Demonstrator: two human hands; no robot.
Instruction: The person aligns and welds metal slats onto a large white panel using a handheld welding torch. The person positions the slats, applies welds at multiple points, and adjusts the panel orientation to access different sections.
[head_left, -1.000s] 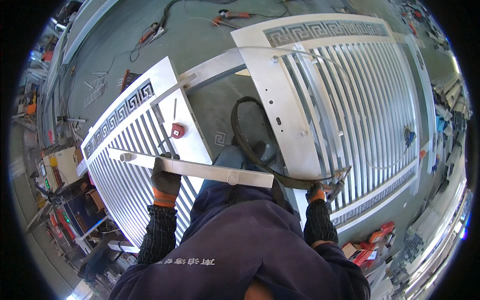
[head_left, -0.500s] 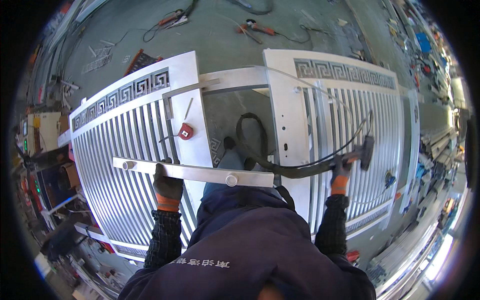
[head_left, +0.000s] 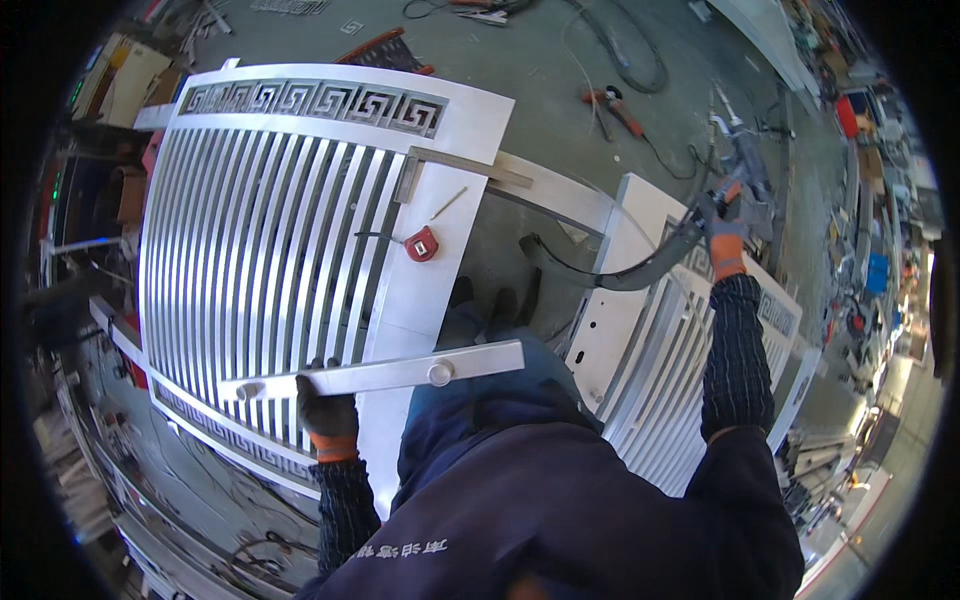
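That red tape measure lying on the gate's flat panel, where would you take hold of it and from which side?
Grip the red tape measure across its two flat side faces, coming straight down from above. It lies flat on the silver gate panel with open metal around it. Its dark strap trails left over the bars, so approach from the right. The left hand holds the spirit level.

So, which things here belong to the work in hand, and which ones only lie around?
In the work:
- left hand holds the long metal level
- right hand holds a tool with a dark hose
- slatted metal gate panel under the level

Lying about:
- red tape measure on the panel
- red-handled tool on the floor
- cables on the floor
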